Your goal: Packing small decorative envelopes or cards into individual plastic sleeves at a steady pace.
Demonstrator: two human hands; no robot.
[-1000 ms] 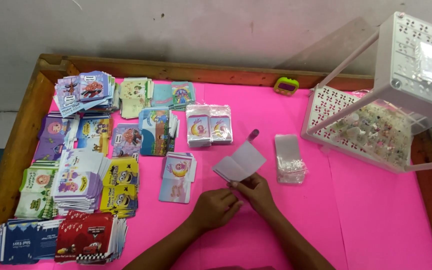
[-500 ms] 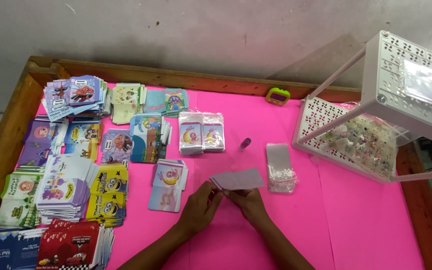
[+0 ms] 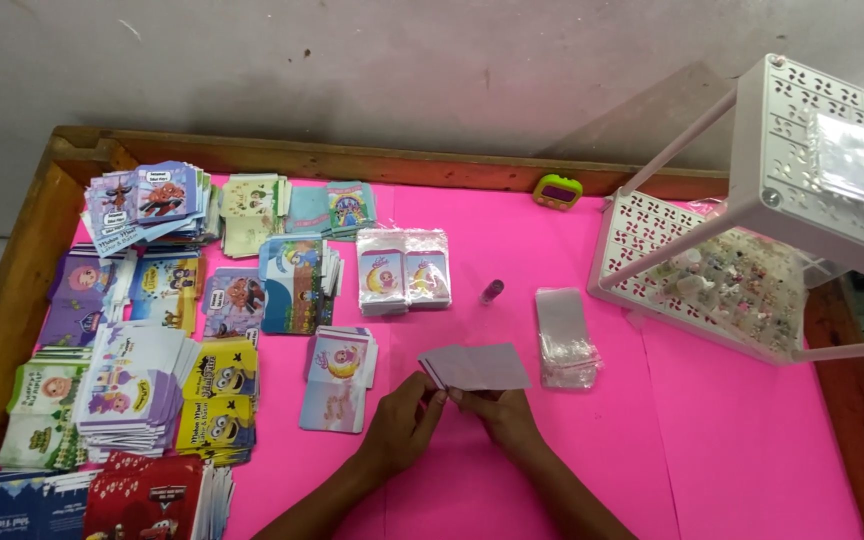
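left hand point(image 3: 402, 428): low in the frame, just left of centre, my fingertips pinched on the near left corner of the small grey booklet point(image 3: 475, 367).
right hand point(image 3: 502, 415): beside the left one, fingers curled and gripping the booklet's near edge from below.
small grey booklet: centre of the frame, a little below the middle, closed and lying nearly flat just over the pink table top point(image 3: 732, 440), held between both my hands.
clear plastic sleeves point(image 3: 564, 335): a small stack just to the right of the booklet, close to it but apart.
single printed card packet point(image 3: 340, 378): just left of the booklet, near my left hand, lying flat with another under it.
wrapped pair of packets point(image 3: 404, 272): above the booklet toward the middle of the frame, in clear wrap.
small purple tube point(image 3: 492, 291): between the wrapped pair and the clear sleeves, lying on the pink.
stacks of printed packets point(image 3: 142, 370): filling the left side of the frame from top to bottom, many colours, some fanned out.
green and yellow object point(image 3: 558, 190): upper centre, against the wooden rim point(image 3: 352, 160).
white perforated rack point(image 3: 752, 230): right side of the frame, tilted, small trinkets lying on its lower shelf.
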